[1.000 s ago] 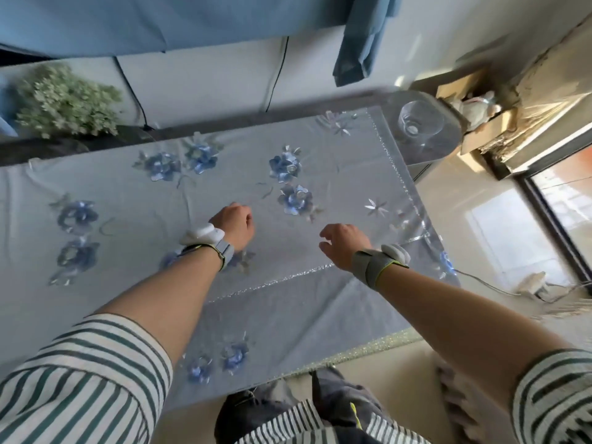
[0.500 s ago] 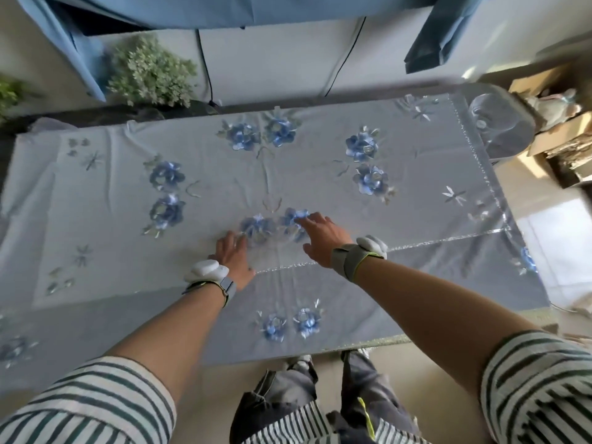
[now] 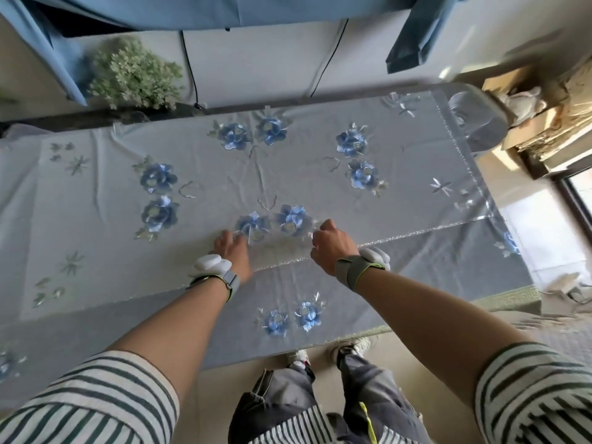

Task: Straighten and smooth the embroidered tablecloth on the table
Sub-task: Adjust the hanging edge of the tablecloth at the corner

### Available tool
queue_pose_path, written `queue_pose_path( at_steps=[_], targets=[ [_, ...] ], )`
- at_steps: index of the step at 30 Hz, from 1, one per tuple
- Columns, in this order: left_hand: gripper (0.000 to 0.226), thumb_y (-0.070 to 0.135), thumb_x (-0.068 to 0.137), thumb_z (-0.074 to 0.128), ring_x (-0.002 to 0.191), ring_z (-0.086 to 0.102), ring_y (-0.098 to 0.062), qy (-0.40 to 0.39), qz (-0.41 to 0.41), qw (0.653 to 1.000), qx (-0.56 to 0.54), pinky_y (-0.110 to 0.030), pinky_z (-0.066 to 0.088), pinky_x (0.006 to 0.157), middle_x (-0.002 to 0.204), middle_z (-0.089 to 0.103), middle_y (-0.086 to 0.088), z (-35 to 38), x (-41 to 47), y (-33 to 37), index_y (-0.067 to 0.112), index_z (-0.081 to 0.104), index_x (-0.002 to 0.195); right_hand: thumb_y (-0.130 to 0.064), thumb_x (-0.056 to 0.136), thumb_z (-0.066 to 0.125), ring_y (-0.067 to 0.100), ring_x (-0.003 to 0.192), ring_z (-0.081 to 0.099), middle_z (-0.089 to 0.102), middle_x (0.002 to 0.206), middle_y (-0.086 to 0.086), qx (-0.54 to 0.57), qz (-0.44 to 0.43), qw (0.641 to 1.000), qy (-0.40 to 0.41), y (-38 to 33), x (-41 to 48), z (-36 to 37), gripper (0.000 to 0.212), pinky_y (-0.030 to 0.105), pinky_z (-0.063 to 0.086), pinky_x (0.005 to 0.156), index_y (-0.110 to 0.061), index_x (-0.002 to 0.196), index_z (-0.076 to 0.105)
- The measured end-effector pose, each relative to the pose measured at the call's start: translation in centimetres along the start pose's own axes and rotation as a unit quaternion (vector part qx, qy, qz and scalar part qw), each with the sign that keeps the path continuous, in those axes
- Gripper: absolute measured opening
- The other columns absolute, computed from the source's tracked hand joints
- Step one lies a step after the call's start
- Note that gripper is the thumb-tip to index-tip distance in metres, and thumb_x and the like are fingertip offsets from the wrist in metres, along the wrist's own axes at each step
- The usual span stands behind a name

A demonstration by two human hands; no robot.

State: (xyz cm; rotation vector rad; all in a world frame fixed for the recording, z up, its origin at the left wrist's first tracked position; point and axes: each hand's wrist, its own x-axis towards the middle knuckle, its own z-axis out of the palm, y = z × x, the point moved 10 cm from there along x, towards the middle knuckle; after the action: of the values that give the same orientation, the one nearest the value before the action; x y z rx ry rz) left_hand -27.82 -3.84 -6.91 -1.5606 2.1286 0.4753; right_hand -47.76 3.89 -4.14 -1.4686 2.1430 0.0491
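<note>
The pale blue embroidered tablecloth [image 3: 96,200] covers the table, with blue flowers stitched in pairs and a silvery trim line running across its near part. Its front edge hangs over the table side. My left hand [image 3: 232,251] rests on the cloth just below the near centre flower pair [image 3: 272,222], its fingers curled into the fabric. A little to the right, my right hand [image 3: 331,248] has its fingers bent and pinches the cloth beside the right flower. Between the two hands the fabric looks slightly bunched. Creases fan out from the cloth's middle toward the far edge.
A potted green plant [image 3: 134,78] stands behind the table at the far left. At the far right corner sits a clear glass bowl [image 3: 474,120], with cardboard boxes [image 3: 544,123] beyond it. Blue fabric [image 3: 413,36] hangs above. Cables run down the wall.
My view has shifted left, bringing the whole cloth into sight. Both hands went from the cloth's right part to the near centre flowers; their fingers, flat half a second ago, now curl into the fabric.
</note>
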Motion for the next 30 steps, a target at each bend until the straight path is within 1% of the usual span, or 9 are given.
queue_pose_path(
  at_steps=[3,6,11,16,19,23,25,27,30],
  targets=[
    [0.041,0.019,0.087,0.058,0.119,0.044,-0.034,0.084,0.016,0.996,-0.031,-0.043,0.04,0.095,0.129,0.043,-0.011,-2.4,-0.5,2.1,0.018,0.049,0.127,-0.022,0.087,0.057,0.042,0.102,0.061,0.041,0.143,0.011,0.052,0.015,0.998,0.031,3.0,-2.4,-1.3,0.022,0.042,0.051,0.085,-0.014,0.105,0.067],
    [0.03,0.02,0.088,0.056,0.117,0.048,-0.035,0.106,0.081,0.984,-0.121,-0.04,0.042,0.094,0.126,0.051,-0.014,-4.0,-1.6,6.8,0.013,0.061,0.117,-0.023,0.088,0.055,0.037,0.098,0.062,0.063,0.119,0.011,0.083,0.011,0.995,0.049,5.6,-5.3,-2.4,0.021,0.036,0.049,0.08,-0.019,0.104,0.067],
    [0.025,0.018,0.089,0.055,0.109,0.058,-0.033,0.013,0.158,0.969,-0.188,-0.036,0.049,0.089,0.12,0.062,-0.013,-2.4,-3.7,15.3,0.011,0.066,0.11,-0.025,0.077,0.063,0.027,0.075,0.063,0.069,0.074,0.004,0.158,0.103,0.981,0.053,12.9,-11.2,-2.6,0.015,0.027,0.049,0.068,-0.018,0.087,0.071],
    [0.026,0.02,0.09,0.052,0.107,0.061,-0.03,-0.049,0.198,0.967,-0.153,-0.035,0.051,0.088,0.114,0.068,-0.008,0.8,-7.0,22.2,0.015,0.066,0.11,-0.063,0.069,0.068,0.023,0.068,0.059,0.065,0.07,0.002,0.181,0.244,0.952,0.035,22.0,-16.9,0.2,0.044,0.03,0.046,0.062,-0.021,0.063,0.056],
    [0.024,0.022,0.09,0.053,0.104,0.063,-0.029,-0.096,0.208,0.965,-0.128,-0.033,0.052,0.086,0.112,0.069,-0.008,3.6,-9.0,26.1,0.017,0.066,0.109,-0.058,0.08,0.059,0.03,0.068,0.066,0.068,0.067,0.012,0.243,0.293,0.924,0.048,26.1,-18.8,1.7,0.049,0.037,0.055,0.066,-0.015,0.056,0.053],
    [0.017,0.023,0.088,0.057,0.096,0.065,-0.029,-0.155,0.188,0.961,-0.128,-0.031,0.053,0.083,0.102,0.071,-0.01,6.8,-11.6,29.1,0.014,0.07,0.096,-0.022,0.084,0.058,0.036,0.064,0.063,0.065,0.07,0.021,0.366,0.293,0.882,0.059,28.3,-19.8,2.5,0.026,0.04,0.054,0.062,0.001,0.074,0.065],
    [0.017,0.023,0.088,0.058,0.078,0.067,-0.027,-0.2,0.162,0.951,-0.17,-0.028,0.052,0.072,0.085,0.072,-0.011,9.0,-13.5,30.6,0.012,0.07,0.082,-0.012,0.087,0.055,0.028,0.057,0.054,0.057,0.068,0.015,0.409,0.306,0.858,0.051,30.6,-21.2,3.5,0.022,0.034,0.049,0.055,0.007,0.082,0.065],
    [0.021,0.023,0.091,0.055,0.055,0.061,-0.021,-0.271,0.104,0.924,-0.248,-0.024,0.047,0.055,0.067,0.066,-0.009,11.8,-15.8,32.3,0.011,0.062,0.075,-0.007,0.089,0.05,0.026,0.062,0.054,0.057,0.07,0.011,0.434,0.329,0.838,0.037,33.9,-22.7,4.9,0.02,0.033,0.049,0.055,-0.003,0.081,0.068],
    [0.023,0.027,0.096,0.048,0.051,0.056,-0.018,-0.346,-0.004,0.866,-0.361,-0.023,0.044,0.051,0.067,0.06,-0.008,15.2,-18.3,33.6,0.01,0.053,0.08,-0.013,0.091,0.054,0.024,0.066,0.059,0.061,0.076,0.011,0.468,0.342,0.815,0.005,36.7,-23.8,6.5,0.018,0.026,0.047,0.05,-0.008,0.078,0.066]
  ],
)
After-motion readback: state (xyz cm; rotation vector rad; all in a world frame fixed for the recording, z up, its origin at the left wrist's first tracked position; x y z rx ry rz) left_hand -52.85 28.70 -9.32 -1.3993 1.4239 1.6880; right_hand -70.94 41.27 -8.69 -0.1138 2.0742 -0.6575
